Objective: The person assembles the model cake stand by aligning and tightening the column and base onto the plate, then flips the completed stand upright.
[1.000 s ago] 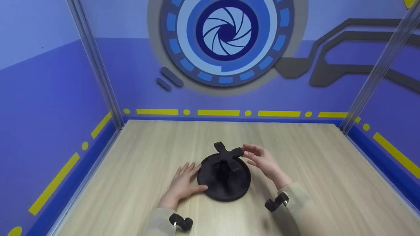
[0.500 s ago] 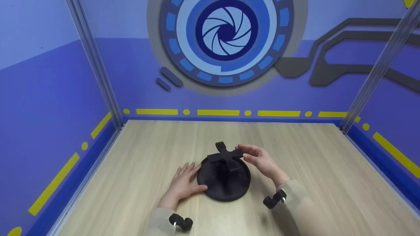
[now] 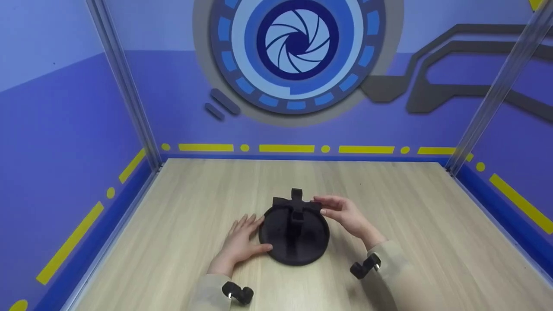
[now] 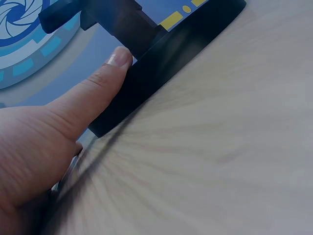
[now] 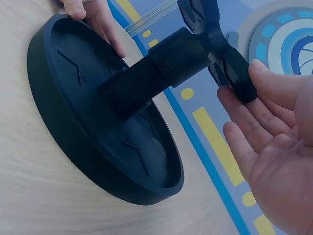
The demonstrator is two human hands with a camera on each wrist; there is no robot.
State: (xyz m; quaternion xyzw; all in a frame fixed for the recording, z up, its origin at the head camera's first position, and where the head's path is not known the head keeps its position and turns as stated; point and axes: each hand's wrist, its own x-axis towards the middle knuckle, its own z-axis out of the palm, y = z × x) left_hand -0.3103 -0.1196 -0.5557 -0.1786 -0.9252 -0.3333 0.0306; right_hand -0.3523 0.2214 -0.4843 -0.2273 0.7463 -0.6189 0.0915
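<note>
A black stand rests on the table, made of a round base (image 3: pixel 276 250) with a raised rim, a thick post (image 5: pixel 161 68) and a cross-shaped four-armed top (image 3: pixel 297 204). My left hand (image 3: pixel 242 244) holds the base at its left rim. Its thumb (image 4: pixel 105 81) lies over the edge, and the fingers spread along the side. On the other side, my right hand (image 3: pixel 348 218) pinches one arm of the cross between thumb and fingers, best seen in the right wrist view. The post mostly hides under the cross in the head view.
The wooden table (image 3: pixel 194 185) meets a blue patterned back wall (image 3: pixel 173 103), with metal posts (image 3: pixel 125 82) at the corners. Side walls with yellow dashes flank it. Black camera mounts (image 3: pixel 236 293) sit on both sleeved wrists.
The cross has turned clockwise as seen from above, its right arm coming toward me. My right hand has closed on that arm and shifted slightly nearer. The left hand and base stay put.
</note>
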